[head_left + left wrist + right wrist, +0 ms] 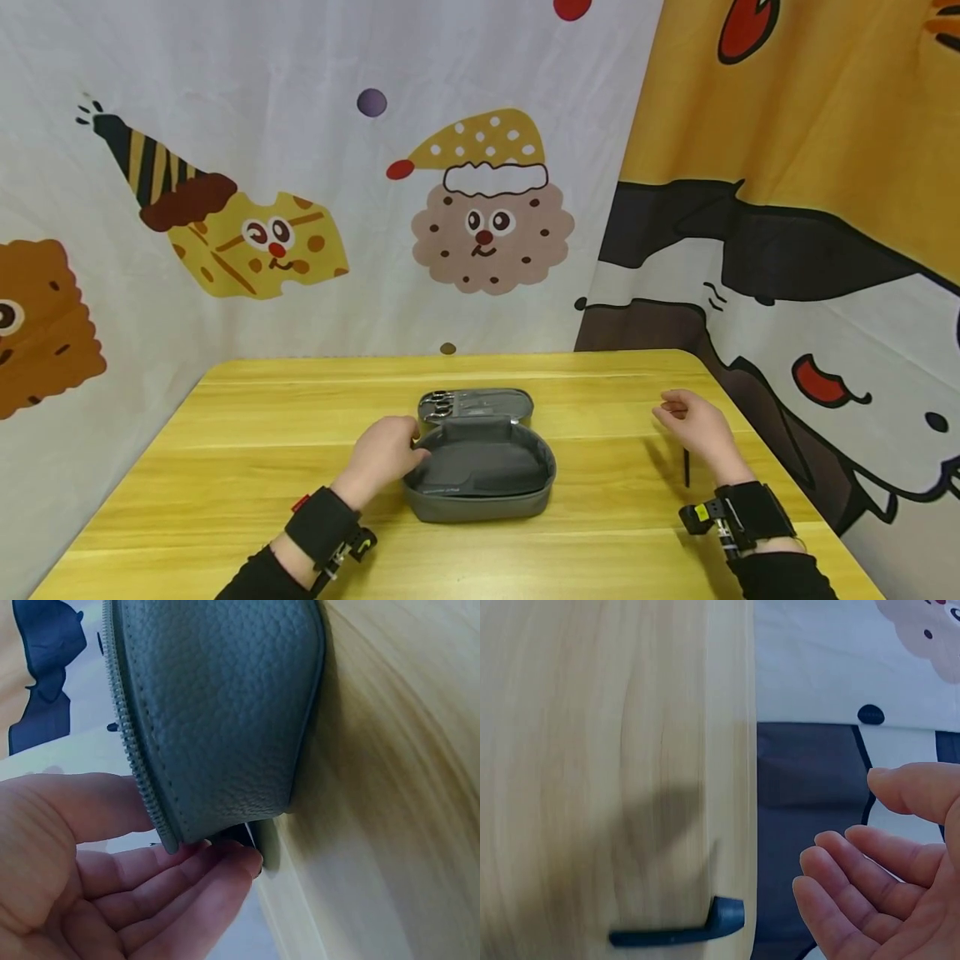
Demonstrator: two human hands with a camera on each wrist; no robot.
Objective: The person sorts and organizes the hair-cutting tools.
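Grey pebbled zip case point(482, 507) stands on the wood-grain table point(225, 467), immediately to the right of the left hand point(381, 454). The left hand pinches the case's left side: the thumb reaches over the zipped rim point(127, 727), the fingers bend against the outside. A small dark patch at these fingertips cannot be identified.

The case is open. Its lid point(495, 404) is folded back on the far side, ahead of the left hand. Held in the lid, at its left, are metal tools with finger loops point(442, 404), scissors-like in form; a clear pocket point(480, 409) lies to their right. The main compartment, beside the left thumb, shows grey lining point(483, 462) with a lower strip along the near wall.

The right hand point(701, 425) is raised over the table, well apart from the case, thumb spread from loosely bent fingers, palm bare. Below it, under the wrist side, lies a black angled implement point(667, 937) with one thicker end; its exact kind cannot be determined.
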